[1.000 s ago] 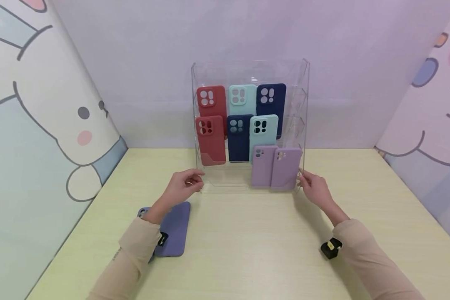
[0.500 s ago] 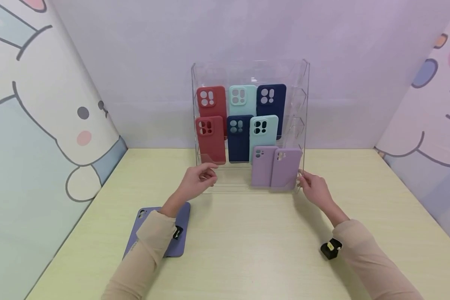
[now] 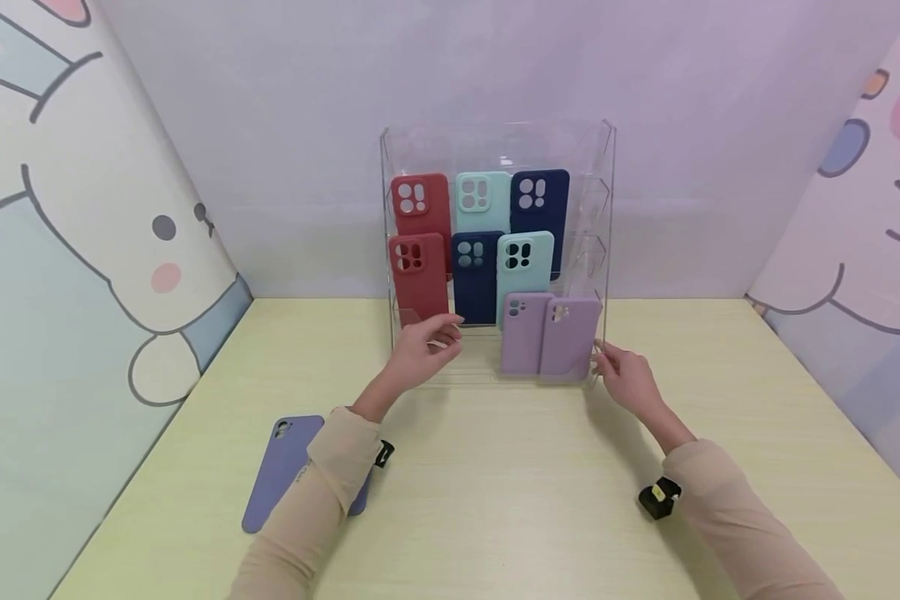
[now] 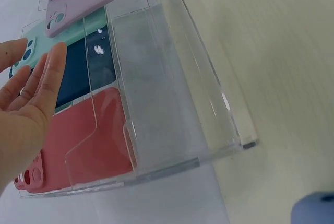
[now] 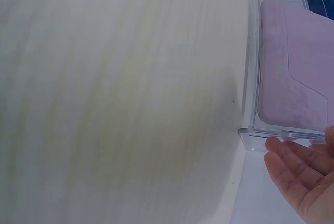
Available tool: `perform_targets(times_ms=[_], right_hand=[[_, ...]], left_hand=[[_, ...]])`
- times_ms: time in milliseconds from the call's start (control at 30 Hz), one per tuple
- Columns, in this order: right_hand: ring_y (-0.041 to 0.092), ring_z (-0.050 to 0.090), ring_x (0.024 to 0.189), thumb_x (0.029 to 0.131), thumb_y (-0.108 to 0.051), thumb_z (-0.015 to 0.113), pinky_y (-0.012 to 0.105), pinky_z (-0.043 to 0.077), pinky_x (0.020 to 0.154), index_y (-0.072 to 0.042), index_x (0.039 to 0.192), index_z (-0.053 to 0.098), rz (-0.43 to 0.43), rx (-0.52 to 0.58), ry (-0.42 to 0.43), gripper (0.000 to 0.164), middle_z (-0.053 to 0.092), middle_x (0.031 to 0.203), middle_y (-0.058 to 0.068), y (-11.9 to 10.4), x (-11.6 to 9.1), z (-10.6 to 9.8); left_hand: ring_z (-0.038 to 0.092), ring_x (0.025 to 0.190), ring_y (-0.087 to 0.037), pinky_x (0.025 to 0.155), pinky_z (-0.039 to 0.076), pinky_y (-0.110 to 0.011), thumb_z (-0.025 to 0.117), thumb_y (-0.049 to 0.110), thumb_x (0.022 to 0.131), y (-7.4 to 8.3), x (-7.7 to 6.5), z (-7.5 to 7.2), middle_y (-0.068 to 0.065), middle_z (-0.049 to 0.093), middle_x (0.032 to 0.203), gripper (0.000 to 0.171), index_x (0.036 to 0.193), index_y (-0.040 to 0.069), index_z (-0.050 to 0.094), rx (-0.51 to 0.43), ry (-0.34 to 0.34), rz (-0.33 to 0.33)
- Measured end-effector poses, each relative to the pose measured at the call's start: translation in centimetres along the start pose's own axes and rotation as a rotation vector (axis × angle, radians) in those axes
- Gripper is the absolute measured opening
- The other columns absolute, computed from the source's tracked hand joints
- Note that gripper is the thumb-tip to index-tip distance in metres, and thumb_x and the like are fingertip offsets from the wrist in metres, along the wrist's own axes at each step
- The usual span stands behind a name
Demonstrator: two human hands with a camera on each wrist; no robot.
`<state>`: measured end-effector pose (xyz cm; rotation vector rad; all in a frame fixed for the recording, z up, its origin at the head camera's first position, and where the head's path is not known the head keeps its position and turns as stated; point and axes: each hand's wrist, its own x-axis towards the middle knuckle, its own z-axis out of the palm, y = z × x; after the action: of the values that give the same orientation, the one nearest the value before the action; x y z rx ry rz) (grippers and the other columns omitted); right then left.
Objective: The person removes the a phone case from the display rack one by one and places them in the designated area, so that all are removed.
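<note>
A clear acrylic display rack [image 3: 498, 137] stands against the back wall with phone cases on its tiers. My left hand [image 3: 420, 354] is in front of its lower left part, holding nothing, fingers relaxed and thumb apart. Behind that hand is a lower red phone case [image 3: 420, 279]; a navy phone case [image 3: 476, 279] and a mint phone case [image 3: 525, 267] are beside it. My right hand [image 3: 628, 379] is at the rack's lower right side, its fingertips touching the side panel [image 5: 284, 133]. Two lilac phone cases [image 3: 572, 337] overlap on the bottom tier near it.
Periwinkle phone cases [image 3: 285, 458] lie on the table [image 3: 495, 500] at the left, partly under my left forearm. On the upper tier are another red case [image 3: 423, 200], a mint case [image 3: 491, 200] and a navy case [image 3: 543, 200]. Cartoon-printed panels [image 3: 105, 208] flank the table.
My left hand has left the rack's lower left edge and moved right and slightly up along its front. More of the periwinkle cases shows. The right hand has stayed at the rack's side.
</note>
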<state>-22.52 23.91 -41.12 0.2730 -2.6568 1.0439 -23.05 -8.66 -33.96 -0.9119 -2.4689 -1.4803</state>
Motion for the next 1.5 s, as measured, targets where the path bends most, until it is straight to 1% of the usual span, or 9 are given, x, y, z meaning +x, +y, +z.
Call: perform_targets(times_ms=[33, 133, 367, 400, 533, 800, 1100, 1300, 1500], right_hand=[[0.038, 0.063, 0.071, 0.091, 0.0, 0.046, 0.024, 0.034, 0.038, 0.015, 0.121, 0.047, -0.002, 0.002, 0.001, 0.034, 0.064, 0.083, 0.027, 0.0, 0.0, 0.0], [0.037, 0.064, 0.071, 0.091, 0.0, 0.046, 0.024, 0.035, 0.038, 0.016, 0.12, 0.048, -0.01, 0.001, 0.005, 0.033, 0.064, 0.083, 0.027, 0.0, 0.0, 0.0], [0.037, 0.064, 0.07, 0.091, 0.0, 0.047, 0.024, 0.034, 0.038, 0.016, 0.119, 0.049, -0.019, 0.004, 0.018, 0.033, 0.064, 0.082, 0.027, 0.1, 0.0, 0.1], [0.037, 0.064, 0.07, 0.091, 0.0, 0.047, 0.024, 0.035, 0.038, 0.016, 0.119, 0.049, -0.025, 0.003, 0.021, 0.033, 0.064, 0.082, 0.027, 0.1, 0.0, 0.1], [0.037, 0.064, 0.069, 0.091, 0.0, 0.047, 0.023, 0.036, 0.039, 0.016, 0.118, 0.049, -0.034, 0.007, 0.031, 0.032, 0.064, 0.081, 0.027, 0.1, 0.0, 0.2], [0.036, 0.064, 0.068, 0.09, 0.001, 0.048, 0.022, 0.038, 0.041, 0.016, 0.118, 0.049, -0.043, 0.001, 0.037, 0.032, 0.064, 0.081, 0.027, 0.0, 0.0, 0.1], [0.035, 0.064, 0.071, 0.091, 0.001, 0.048, 0.023, 0.047, 0.051, 0.016, 0.119, 0.049, -0.027, -0.005, 0.031, 0.032, 0.064, 0.088, 0.028, -0.1, -0.1, 0.0], [0.035, 0.064, 0.07, 0.09, 0.001, 0.049, 0.022, 0.045, 0.047, 0.015, 0.118, 0.05, -0.032, -0.005, 0.038, 0.031, 0.064, 0.083, 0.027, 0.1, 0.0, 0.1], [0.036, 0.064, 0.071, 0.091, 0.001, 0.049, 0.019, 0.043, 0.045, 0.015, 0.119, 0.049, -0.034, 0.007, 0.031, 0.032, 0.064, 0.087, 0.028, 0.0, 0.0, 0.1]], left_hand=[[0.061, 0.086, -0.033, 0.075, 0.054, -0.033, 0.059, -0.006, 0.083, 0.4, 0.1, 0.0, -0.023, 0.062, 0.094, 0.033, 0.114, -0.011, 0.053, 0.006, -0.001, 0.01], [0.061, 0.088, -0.033, 0.076, 0.054, -0.033, 0.06, -0.007, 0.082, 0.3, 0.4, 0.4, -0.023, 0.061, 0.097, 0.035, 0.116, -0.01, 0.052, 0.003, 0.001, 0.032], [0.062, 0.093, -0.025, 0.078, 0.053, -0.03, 0.062, 0.001, 0.084, -2.6, 2.1, 1.9, -0.018, 0.06, 0.108, 0.042, 0.124, -0.003, 0.05, -0.054, 0.002, 0.008], [0.061, 0.093, -0.025, 0.079, 0.053, -0.03, 0.062, 0.001, 0.084, -2.7, 2.3, 2.1, -0.018, 0.059, 0.109, 0.042, 0.124, -0.003, 0.05, -0.063, 0.003, 0.009], [0.061, 0.093, -0.022, 0.079, 0.053, -0.028, 0.061, 0.003, 0.085, -2.8, 2.9, 2.6, -0.02, 0.058, 0.112, 0.043, 0.126, -0.002, 0.05, -0.077, 0.006, 0.006], [0.061, 0.095, -0.021, 0.078, 0.053, -0.027, 0.061, 0.002, 0.084, -2.5, 3.7, 3.4, -0.018, 0.058, 0.112, 0.045, 0.128, 0.002, 0.049, -0.045, 0.015, 0.001], [0.061, 0.094, -0.02, 0.078, 0.052, -0.025, 0.062, 0.006, 0.085, -2.4, 4.9, 4.1, -0.015, 0.058, 0.11, 0.046, 0.129, 0.005, 0.048, -0.03, 0.013, -0.034], [0.061, 0.094, -0.021, 0.077, 0.052, -0.023, 0.062, 0.005, 0.085, -2.4, 5.7, 4.6, -0.014, 0.059, 0.109, 0.047, 0.129, 0.004, 0.048, -0.026, 0.011, -0.031], [0.061, 0.093, -0.021, 0.076, 0.052, -0.023, 0.062, 0.007, 0.085, -2.4, 6.2, 4.8, -0.013, 0.059, 0.107, 0.045, 0.128, 0.003, 0.049, -0.035, 0.005, -0.038]])
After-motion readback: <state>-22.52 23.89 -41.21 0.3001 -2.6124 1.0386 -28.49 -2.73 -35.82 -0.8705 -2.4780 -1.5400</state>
